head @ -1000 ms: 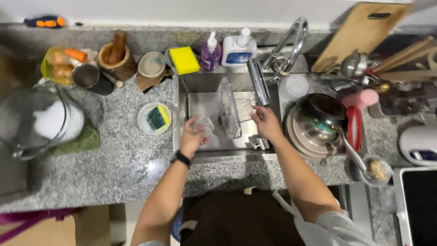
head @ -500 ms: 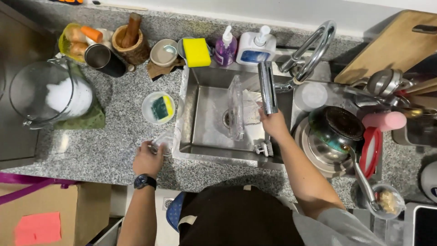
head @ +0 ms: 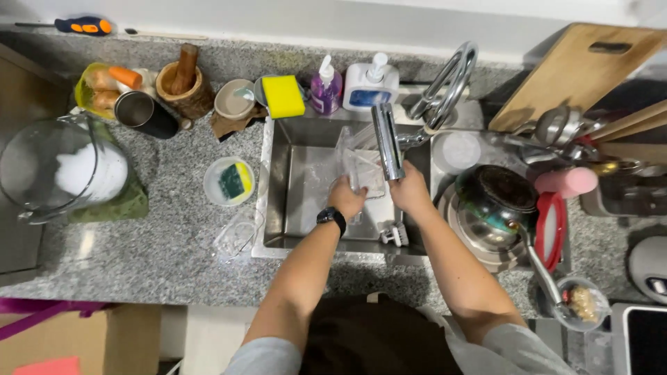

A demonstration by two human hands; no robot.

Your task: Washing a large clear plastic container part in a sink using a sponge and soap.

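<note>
Head view looks straight down on both hands meeting over the steel sink [head: 278, 208]. Left hand [head: 345, 198], a dark watch [head: 332, 218] on its wrist, is closed on the near edge of a clear plastic container [head: 361, 163] that stands tilted in the basin; right hand [head: 406, 193] grips the same container from the other side, just under the spout of the chrome faucet [head: 387, 142]. How far the fingers wrap round it I cannot tell — the clear plastic blurs into the wet steel. Beyond the hands, at the back rim, sit a yellow sponge [head: 283, 96], a purple soap bottle [head: 325, 87] and a white pump bottle [head: 372, 87]. Left of the left hand, on the granite counter [head: 160, 243], lie a clear glass [head: 236, 236] on its side and a small white bowl [head: 212, 187] with a green-and-yellow scrub pad in it — farther left, a large glass jug [head: 55, 170]. Right of the right hand rests a dark pan [head: 497, 198] on stacked steel bowls, with a wooden cutting board [head: 577, 69] leaning beyond.
</note>
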